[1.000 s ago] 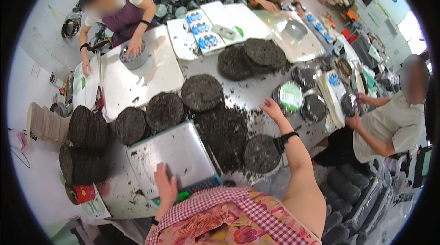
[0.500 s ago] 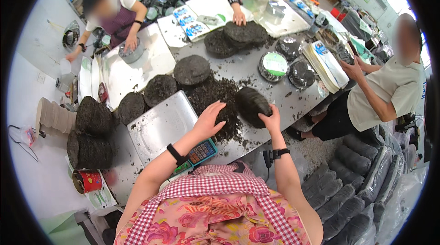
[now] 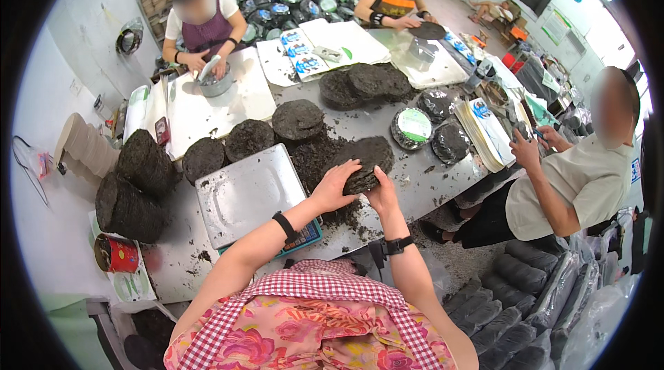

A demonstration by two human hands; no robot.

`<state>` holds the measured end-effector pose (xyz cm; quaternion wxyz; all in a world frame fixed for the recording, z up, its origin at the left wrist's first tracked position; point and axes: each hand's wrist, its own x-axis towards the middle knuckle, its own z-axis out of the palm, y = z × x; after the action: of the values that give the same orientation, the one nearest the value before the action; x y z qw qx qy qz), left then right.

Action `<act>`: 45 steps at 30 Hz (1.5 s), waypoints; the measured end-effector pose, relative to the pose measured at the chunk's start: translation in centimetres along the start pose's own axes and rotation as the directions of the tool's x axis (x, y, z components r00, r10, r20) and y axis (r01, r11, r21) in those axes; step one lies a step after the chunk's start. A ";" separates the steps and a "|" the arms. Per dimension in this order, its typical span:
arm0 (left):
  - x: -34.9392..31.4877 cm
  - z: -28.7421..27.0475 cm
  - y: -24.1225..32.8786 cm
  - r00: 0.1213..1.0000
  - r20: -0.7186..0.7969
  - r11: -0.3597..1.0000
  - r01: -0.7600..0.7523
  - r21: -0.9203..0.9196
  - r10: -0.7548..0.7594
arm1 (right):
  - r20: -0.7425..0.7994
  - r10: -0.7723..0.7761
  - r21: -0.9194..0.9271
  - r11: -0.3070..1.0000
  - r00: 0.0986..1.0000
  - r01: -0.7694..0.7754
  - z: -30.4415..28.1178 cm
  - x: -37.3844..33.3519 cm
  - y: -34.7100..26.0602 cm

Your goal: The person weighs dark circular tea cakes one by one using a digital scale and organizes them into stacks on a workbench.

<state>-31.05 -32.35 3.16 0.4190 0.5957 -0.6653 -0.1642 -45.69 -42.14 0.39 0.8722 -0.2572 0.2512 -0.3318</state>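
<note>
**A dark pressed disc held between both hands over the grey table**

At the far left, stacks of dark discs (image 3: pixel 142 166) are laid on their sides at the table edge, with a red tin (image 3: pixel 114 254) just below them. Further right, a metal scale tray (image 3: pixel 249 193) is seen flat on the grey table (image 3: pixel 443 180), and the left forearm is stretched across its lower right corner.

The left hand (image 3: pixel 334 187) is placed on the near-left edge of the dark round disc (image 3: pixel 362 162). Its fingers are spread fairly wide and curled over the rim, with the fingertips resting on the upper face. The disc is thus met just ahead of and to the right of this hand, with no gap between them.

The disc is tilted, its left edge dropped toward the hands and its far edge raised, and it is held just right of the tray. Loose dark crumbs (image 3: pixel 315 155) are scattered under and behind it.

The right hand (image 3: pixel 379 193) is set against the near edge of the same disc from below, close beside the left hand. Its fingers are only partly seen, so it is probably a loose supporting grip under the rim, though that cannot be told for certain. Both hands are equally close to the disc.

To the right, two bagged discs (image 3: pixel 432 135) are laid flat, and a seated person in a pale shirt (image 3: pixel 574 176) is seen at the table's right end.
</note>
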 end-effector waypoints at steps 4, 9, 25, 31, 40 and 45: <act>-0.5 -0.1 -0.7 0.993 -0.022 0.970 0.108 -0.220 -0.115 | 0.092 -0.088 -0.225 0.968 0.992 0.107 1.5 -1.3 0.0; -0.1 -3.5 -1.1 0.973 -0.137 0.976 0.168 -0.139 -0.187 | 0.107 -0.070 -0.167 0.982 0.992 0.087 0.3 -0.1 -0.9; -0.9 -2.0 2.0 0.983 -0.101 0.976 -0.133 0.171 0.152 | 0.064 -0.190 -0.091 0.976 0.980 0.196 1.5 -0.2 2.4; -6.3 -11.4 -4.9 0.740 -0.665 0.953 0.266 0.145 -0.105 | -0.123 -0.413 -0.313 0.879 0.902 0.360 -3.3 0.4 0.9; -10.7 -10.6 -3.9 0.684 -0.712 0.928 0.348 0.130 -0.157 | -0.063 -0.643 -0.761 0.526 0.763 0.380 -4.6 0.1 -0.7; -3.1 -4.3 2.6 0.953 -0.293 0.974 -0.011 0.227 0.079 | 0.057 -0.367 -0.504 0.792 0.928 0.345 4.0 -1.2 1.4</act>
<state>-29.72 -27.60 6.45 0.4494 0.6415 -0.6216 0.0135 -43.38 -39.28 2.81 0.6902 -0.5117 0.2952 -0.4179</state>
